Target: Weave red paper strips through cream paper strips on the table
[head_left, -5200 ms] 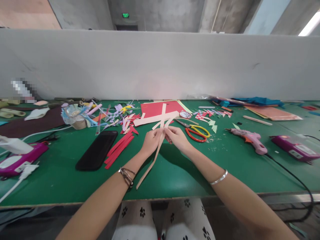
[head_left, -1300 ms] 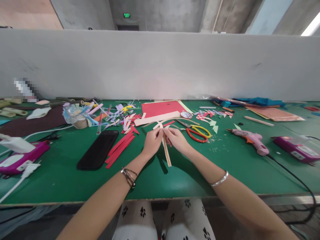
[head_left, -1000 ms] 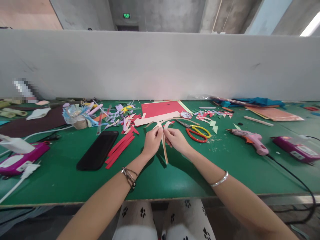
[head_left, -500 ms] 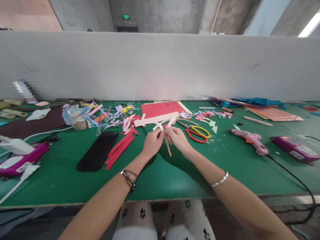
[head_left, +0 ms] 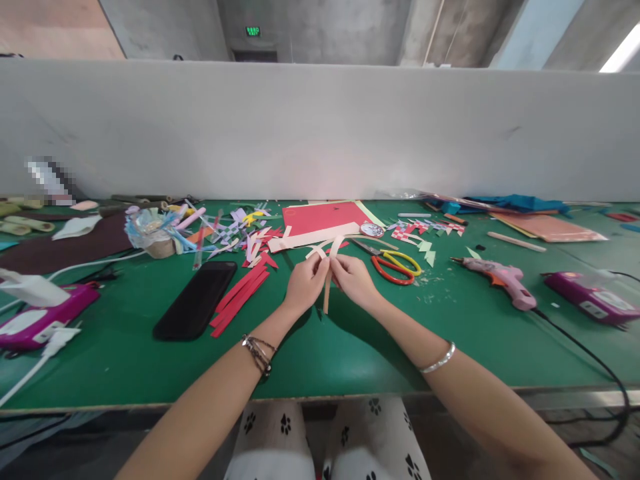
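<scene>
Peach strips (head_left: 335, 247) trail one straighter end toward the table's (head_left: 300, 370) near edge, seemingly steadied, your left grip (head_left: 305, 283) and right grip (head_left: 357, 284) pinching them

Can read just one word: EXIT, lit in green on a small dark sign (head_left: 253, 31) against the grey wall (head_left: 320, 33), upper part of the frame, left of centre. Cannot make out the row of characters above it, too small and blurred. Cannot read any print on the round disc (head_left: 373, 229), right of centre, or on the purple box (head_left: 590, 300) at the right edge.
</scene>
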`<state>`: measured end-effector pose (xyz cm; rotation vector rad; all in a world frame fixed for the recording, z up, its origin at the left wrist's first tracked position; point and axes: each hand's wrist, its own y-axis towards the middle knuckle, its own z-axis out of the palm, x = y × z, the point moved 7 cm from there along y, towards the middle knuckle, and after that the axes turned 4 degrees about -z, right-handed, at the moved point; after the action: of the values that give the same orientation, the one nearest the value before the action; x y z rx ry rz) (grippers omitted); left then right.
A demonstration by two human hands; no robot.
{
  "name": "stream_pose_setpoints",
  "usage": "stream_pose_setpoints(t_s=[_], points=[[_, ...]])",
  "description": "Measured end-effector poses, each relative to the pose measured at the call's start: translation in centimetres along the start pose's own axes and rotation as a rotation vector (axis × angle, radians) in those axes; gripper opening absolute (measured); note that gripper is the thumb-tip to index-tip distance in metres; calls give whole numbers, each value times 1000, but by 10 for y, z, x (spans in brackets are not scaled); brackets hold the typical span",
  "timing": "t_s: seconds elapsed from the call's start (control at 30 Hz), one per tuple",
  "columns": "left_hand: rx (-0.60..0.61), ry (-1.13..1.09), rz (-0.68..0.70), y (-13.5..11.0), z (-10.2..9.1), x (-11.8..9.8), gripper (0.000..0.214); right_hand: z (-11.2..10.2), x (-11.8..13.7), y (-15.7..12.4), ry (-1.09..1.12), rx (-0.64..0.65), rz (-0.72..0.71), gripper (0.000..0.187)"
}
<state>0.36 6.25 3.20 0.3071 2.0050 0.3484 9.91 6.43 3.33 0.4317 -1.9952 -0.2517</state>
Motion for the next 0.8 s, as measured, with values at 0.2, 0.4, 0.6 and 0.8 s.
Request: stream_pose_setpoints(t_s=[0.2, 0.4, 0.6, 0.8], points=[[-10, 63, 0, 0, -1, 0, 24, 2, -2, -1, 10, 5, 26, 32], [-37, 40, 0, 0, 0, 0, 29, 4, -4, -2, 53, 0, 44, 34], [-106, 12, -10, -1, -4, -2, 29, 6, -8, -2, 79, 6, 104, 35], [-62, -27, -49, 0, -3, 0, 30, 5, -8, -2, 135, -18, 123, 34]])
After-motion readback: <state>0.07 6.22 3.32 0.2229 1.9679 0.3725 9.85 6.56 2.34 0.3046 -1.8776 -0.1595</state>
